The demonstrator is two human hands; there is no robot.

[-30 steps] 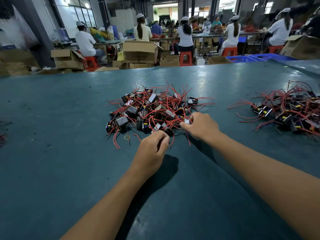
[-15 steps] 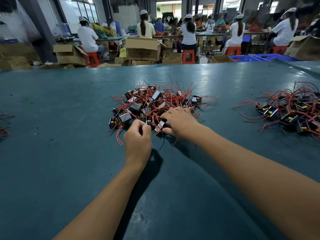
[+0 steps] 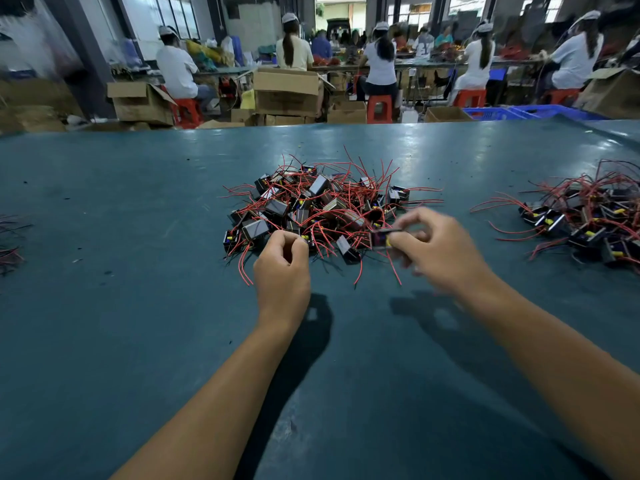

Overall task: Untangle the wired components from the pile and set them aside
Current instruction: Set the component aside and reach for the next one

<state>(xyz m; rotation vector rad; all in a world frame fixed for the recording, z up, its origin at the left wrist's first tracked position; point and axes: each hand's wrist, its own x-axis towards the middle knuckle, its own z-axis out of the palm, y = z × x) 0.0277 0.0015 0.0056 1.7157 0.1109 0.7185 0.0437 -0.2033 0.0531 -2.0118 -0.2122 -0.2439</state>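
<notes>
A tangled pile [image 3: 318, 202] of small black box components with red wires lies in the middle of the green table [image 3: 104, 306]. My right hand [image 3: 440, 251] pinches one black component [image 3: 381, 237] at the pile's near right edge, lifted slightly, its red wires trailing down; the hand is blurred by motion. My left hand [image 3: 282, 268] sits at the pile's near left edge with fingers curled in; what it grips is hidden by the fingers. A second heap of wired components [image 3: 588, 216] lies at the right edge of the table.
A few loose wires [image 3: 10, 244] lie at the table's left edge. Beyond the far edge stand cardboard boxes [image 3: 287, 91], red stools and blue crates [image 3: 502, 112], with several seated people working at benches.
My right hand has pulled back to the right out of the pile with one component pinched in it. My left hand has stayed at the pile's near edge.
</notes>
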